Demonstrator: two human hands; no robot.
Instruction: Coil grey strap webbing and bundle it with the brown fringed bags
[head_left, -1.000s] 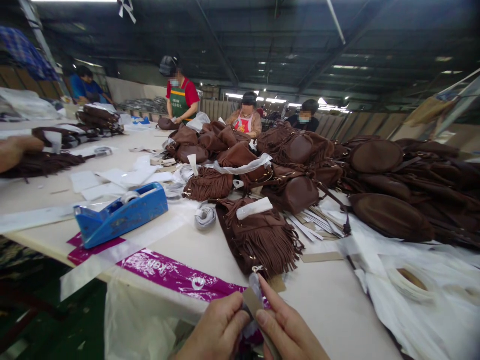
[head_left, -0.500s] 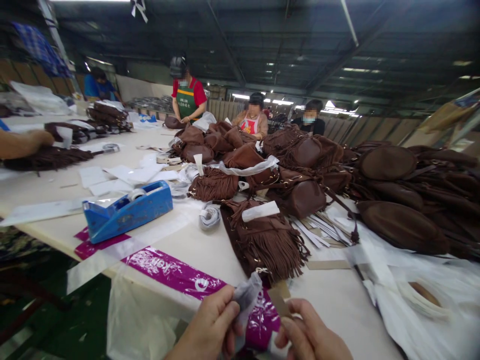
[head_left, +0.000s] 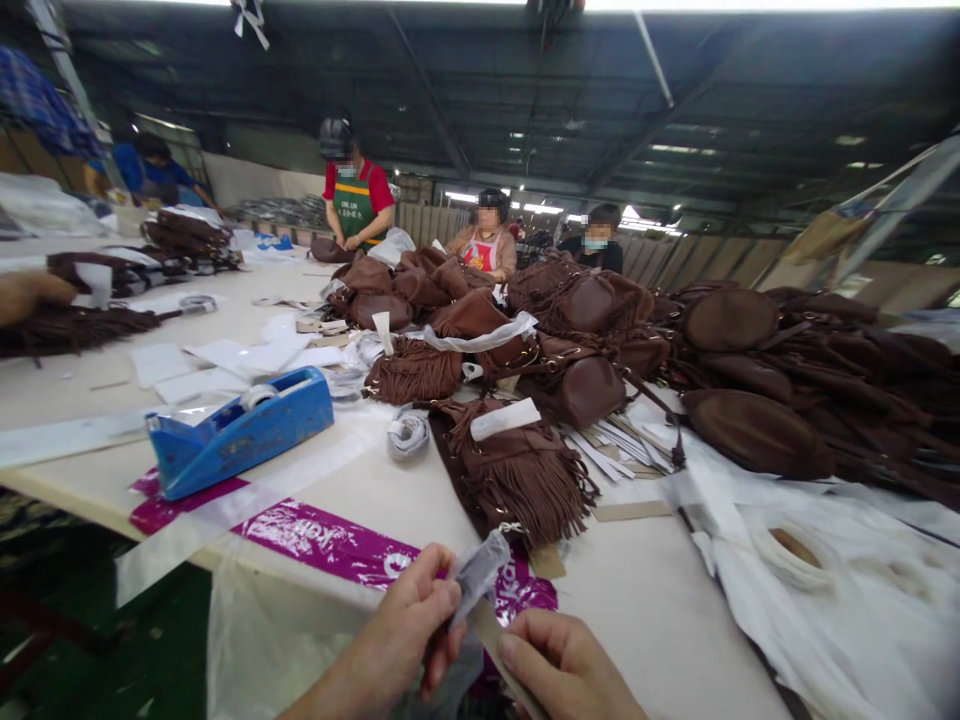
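My left hand (head_left: 409, 625) is at the bottom edge, its thumb and fingers pinched on a small clear plastic bag (head_left: 477, 568) that sticks up from them. My right hand (head_left: 562, 665) sits just to its right, fingers curled against a thin tan card strip (head_left: 495, 640) that runs down between the two hands. Both hands hover over the near edge of the white table (head_left: 645, 600). Just beyond them lies a brown fringed bag (head_left: 517, 470) with a white paper wrap (head_left: 504, 418) on its top.
A blue tape dispenser (head_left: 240, 428) stands at the left on the table, beside purple printed plastic (head_left: 322, 540). Piles of brown bags (head_left: 750, 360) fill the middle and right. White plastic bags (head_left: 825, 590) lie at the right. Several people work at the far end; another person's hand (head_left: 26, 295) is at the left.
My hands have come back together: the right hand moved left with the tan card strip towards the plastic bag in my left hand. The view shifted slightly.
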